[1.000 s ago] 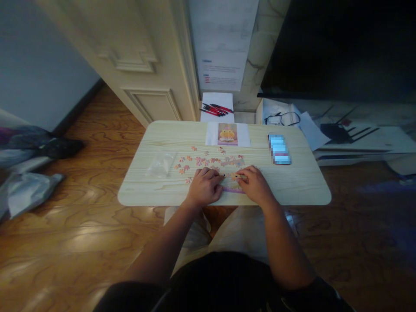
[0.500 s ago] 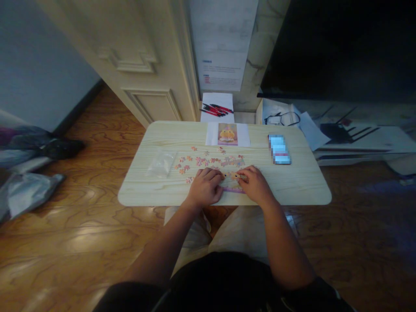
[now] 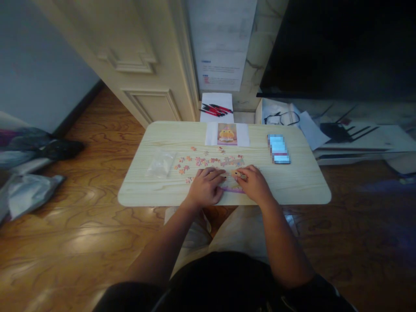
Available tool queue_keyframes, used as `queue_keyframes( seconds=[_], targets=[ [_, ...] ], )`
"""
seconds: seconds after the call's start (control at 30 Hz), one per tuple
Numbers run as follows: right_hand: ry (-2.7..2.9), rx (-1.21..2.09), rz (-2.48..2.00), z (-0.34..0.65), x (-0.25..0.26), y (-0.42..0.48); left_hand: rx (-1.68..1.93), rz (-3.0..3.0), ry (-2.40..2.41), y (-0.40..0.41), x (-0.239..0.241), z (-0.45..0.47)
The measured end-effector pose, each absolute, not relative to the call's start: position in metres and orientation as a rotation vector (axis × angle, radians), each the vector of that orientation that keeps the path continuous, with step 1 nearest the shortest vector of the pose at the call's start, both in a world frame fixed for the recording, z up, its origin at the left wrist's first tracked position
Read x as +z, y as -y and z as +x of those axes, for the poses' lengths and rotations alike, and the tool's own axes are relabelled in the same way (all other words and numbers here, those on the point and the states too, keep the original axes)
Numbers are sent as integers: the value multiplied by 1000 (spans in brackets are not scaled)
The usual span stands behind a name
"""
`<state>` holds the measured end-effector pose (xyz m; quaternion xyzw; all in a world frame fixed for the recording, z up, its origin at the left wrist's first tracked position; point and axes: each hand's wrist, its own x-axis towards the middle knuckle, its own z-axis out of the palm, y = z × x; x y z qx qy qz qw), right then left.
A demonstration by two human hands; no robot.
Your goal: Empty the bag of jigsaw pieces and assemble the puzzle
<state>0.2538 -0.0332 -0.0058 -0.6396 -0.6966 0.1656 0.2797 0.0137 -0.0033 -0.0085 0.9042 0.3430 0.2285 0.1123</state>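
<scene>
My left hand (image 3: pixel 205 186) lies over the left part of a partly joined jigsaw puzzle (image 3: pixel 234 189), its fingers stretched to the right and resting on it. With thumb and fingertips, my right hand (image 3: pixel 254 182) pinches a yellow puzzle piece (image 3: pixel 235 172) at the puzzle's right side. A purple strip runs along the puzzle's lower edge; my hands hide much of the rest. Several loose puzzle pieces (image 3: pixel 202 161) lie scattered behind and left of my left hand. A joined strip of pieces (image 3: pixel 231 161) sits just beyond the puzzle.
On the pale wooden table (image 3: pixel 156 143) are a clear plastic bag (image 3: pixel 161 164) at left, a printed picture of a yellow character (image 3: pixel 227 134) at the back, and a phone (image 3: pixel 278 149) at right. Red and black pens (image 3: pixel 216 110) lie on white paper behind the table.
The yellow piece in my right hand has shifted slightly, and a gap shows between it and my left fingertips. My left fingers reach a little farther right over the puzzle.
</scene>
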Motion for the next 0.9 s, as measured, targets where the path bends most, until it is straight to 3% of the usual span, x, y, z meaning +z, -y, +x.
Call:
queue_keyframes(
  seconds=[0.9],
  targets=[
    [1877, 493, -1728, 252, -4, 30, 532, 2657, -964, 1, -3, 18]
  ],
)
